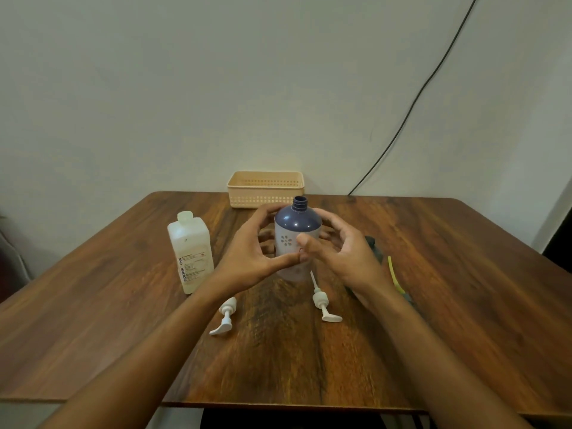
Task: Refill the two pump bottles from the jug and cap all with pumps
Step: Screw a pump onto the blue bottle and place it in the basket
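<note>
A pump bottle [296,222] with a dark blue top, pale flower-printed body and open threaded neck stands upright at the table's middle. My left hand [250,252] wraps its left side and my right hand [339,255] its right side, with both thumbs on the front. A translucent white jug [190,252] with a cap on stands to the left. Two white pumps lie on the table in front, one on the left [224,317] and one on the right [323,305]. A dark object [371,244] lies mostly hidden behind my right hand.
A beige perforated basket [265,188] sits at the table's far edge against the wall. A yellow-green tube [393,274] with a dark end lies to the right of my right wrist. A black cable [411,106] runs down the wall.
</note>
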A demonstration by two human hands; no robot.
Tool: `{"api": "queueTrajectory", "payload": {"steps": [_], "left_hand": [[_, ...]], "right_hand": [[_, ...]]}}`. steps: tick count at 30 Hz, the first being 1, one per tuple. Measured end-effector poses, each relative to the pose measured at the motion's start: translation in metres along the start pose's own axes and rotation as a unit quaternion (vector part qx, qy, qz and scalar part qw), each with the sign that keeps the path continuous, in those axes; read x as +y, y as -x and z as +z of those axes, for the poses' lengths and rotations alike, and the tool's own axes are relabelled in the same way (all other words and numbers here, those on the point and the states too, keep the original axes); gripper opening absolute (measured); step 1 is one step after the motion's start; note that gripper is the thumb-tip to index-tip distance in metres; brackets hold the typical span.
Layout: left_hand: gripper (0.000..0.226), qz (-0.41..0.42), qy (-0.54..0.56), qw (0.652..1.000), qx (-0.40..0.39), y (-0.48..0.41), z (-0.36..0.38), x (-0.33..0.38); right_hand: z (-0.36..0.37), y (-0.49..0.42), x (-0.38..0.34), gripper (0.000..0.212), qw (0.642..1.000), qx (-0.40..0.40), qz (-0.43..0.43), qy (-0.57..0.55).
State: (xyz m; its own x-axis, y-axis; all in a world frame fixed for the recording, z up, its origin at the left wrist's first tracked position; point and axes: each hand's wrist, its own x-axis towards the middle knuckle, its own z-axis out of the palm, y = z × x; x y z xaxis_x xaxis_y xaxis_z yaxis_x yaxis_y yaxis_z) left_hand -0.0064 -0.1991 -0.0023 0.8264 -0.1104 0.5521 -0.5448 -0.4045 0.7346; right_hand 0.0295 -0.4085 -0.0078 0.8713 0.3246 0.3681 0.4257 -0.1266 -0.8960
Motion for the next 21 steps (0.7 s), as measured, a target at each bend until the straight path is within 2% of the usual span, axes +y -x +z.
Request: {"api": "queueTrajectory", "payload": {"steps": [3, 5, 7, 9, 11, 14, 16, 21], "left_hand": [[0.086, -0.018, 0.013, 1.0, 0.012, 0.004, -0.008, -0.004], [0.086, -0.027, 0.011, 0.999, 0.024, 0.008, -0.014, -0.007], [0.086, -0.033, 0.013, 0.999, 0.028, 0.012, -0.02, -0.011], [0.087, -0.037, 0.017, 0.999, 0.029, 0.015, -0.024, -0.016], [0.089, -0.041, 0.02, 0.998, 0.032, 0.019, -0.026, -0.02], [0.089, -0.042, 0.027, 0.998, 0.032, 0.023, -0.028, -0.023], [0.09, -0.044, 0.031, 0.998, 0.029, 0.025, -0.029, -0.026], [0.089, -0.047, 0.043, 0.998, 0.03, 0.026, -0.032, -0.029]], "right_hand": [[-0.018, -0.002, 0.013, 0.064, 0.998, -0.022, -0.002, 0.053], [-0.033, -0.003, 0.022, 0.042, 0.983, -0.048, -0.039, 0.173], [-0.044, -0.001, 0.029, 0.04, 0.928, -0.121, -0.106, 0.337], [-0.047, 0.002, 0.034, 0.044, 0.855, -0.232, -0.152, 0.439], [-0.043, 0.004, 0.039, 0.045, 0.808, -0.316, -0.178, 0.464], [-0.034, 0.005, 0.048, 0.055, 0.772, -0.372, -0.2, 0.475], [-0.031, 0.005, 0.053, 0.059, 0.757, -0.385, -0.21, 0.485], [-0.03, 0.003, 0.06, 0.052, 0.744, -0.382, -0.229, 0.499]]}}
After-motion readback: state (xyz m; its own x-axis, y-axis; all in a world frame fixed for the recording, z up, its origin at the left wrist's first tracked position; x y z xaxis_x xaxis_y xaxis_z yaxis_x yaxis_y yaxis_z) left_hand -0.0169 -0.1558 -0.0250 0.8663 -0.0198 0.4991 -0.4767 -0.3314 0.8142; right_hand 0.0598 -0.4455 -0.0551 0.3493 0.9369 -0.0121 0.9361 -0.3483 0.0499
